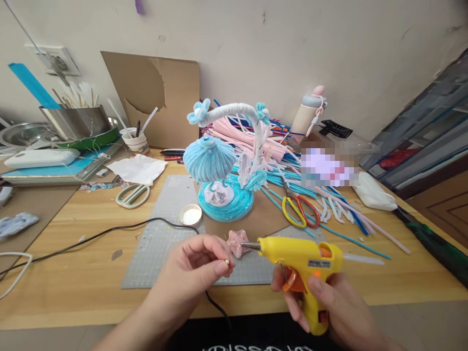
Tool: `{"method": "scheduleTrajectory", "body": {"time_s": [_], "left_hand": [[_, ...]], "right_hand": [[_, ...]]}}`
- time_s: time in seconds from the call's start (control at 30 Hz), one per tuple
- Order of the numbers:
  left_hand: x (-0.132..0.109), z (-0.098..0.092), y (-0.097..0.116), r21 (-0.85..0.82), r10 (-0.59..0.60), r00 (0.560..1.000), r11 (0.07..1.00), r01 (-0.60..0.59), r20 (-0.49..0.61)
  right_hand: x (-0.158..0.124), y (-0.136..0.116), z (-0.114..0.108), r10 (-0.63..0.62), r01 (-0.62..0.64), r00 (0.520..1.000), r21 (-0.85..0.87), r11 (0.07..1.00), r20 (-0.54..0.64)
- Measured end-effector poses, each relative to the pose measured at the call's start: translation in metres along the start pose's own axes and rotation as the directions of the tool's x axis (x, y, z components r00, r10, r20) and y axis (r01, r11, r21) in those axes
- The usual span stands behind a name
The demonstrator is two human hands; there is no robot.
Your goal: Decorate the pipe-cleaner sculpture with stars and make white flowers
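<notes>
My right hand [321,304] grips a yellow hot glue gun [302,265] by its handle, a finger on the orange trigger, the metal nozzle pointing left. My left hand [199,265] pinches a tiny white bead [227,262] between thumb and forefinger, just left of the nozzle tip. A pink star-shaped piece [237,241] lies on the grey cutting mat [161,243] right behind the nozzle. Farther back stands a blue and white pipe-cleaner lamp model [224,165] on a round blue base.
A small round lid [190,214] sits on the mat. Red and yellow scissors [298,207] lie among heaps of pink, blue and white pipe cleaners [329,204] at right. Pale green scissors [133,195], tissue, a paper cup and a steel pot stand at left. A black cord [91,239] crosses the table.
</notes>
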State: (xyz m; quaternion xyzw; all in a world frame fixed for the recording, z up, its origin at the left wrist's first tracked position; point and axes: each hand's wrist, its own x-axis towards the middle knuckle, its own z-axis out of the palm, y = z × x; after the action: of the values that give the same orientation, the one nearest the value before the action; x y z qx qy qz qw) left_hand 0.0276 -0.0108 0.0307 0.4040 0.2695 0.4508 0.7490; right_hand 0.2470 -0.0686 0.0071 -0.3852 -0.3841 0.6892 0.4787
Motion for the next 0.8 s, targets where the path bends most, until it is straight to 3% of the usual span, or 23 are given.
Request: {"method": "scheduleTrajectory", "body": {"time_s": [0.1,0.17,0.43,0.8], "left_hand": [[0.000,0.000,-0.003,0.190,0.163,0.986,0.967,-0.168,0.040],[-0.001,0.000,-0.004,0.251,0.203,0.976,0.944,-0.216,0.079],[-0.003,-0.002,-0.006,0.233,0.198,0.980,0.952,-0.200,0.035],[-0.005,-0.005,-0.012,0.237,0.241,0.970,0.942,-0.236,0.008]], "right_hand": [[-0.006,0.001,0.001,0.038,-0.037,0.998,0.008,0.999,-0.053],[-0.008,0.002,0.001,0.055,-0.054,0.998,0.030,0.998,-0.035],[-0.006,0.014,-0.005,-0.024,0.021,0.988,0.021,1.000,0.151],[-0.006,0.023,-0.008,-0.029,0.026,0.981,0.018,1.000,0.194]]}}
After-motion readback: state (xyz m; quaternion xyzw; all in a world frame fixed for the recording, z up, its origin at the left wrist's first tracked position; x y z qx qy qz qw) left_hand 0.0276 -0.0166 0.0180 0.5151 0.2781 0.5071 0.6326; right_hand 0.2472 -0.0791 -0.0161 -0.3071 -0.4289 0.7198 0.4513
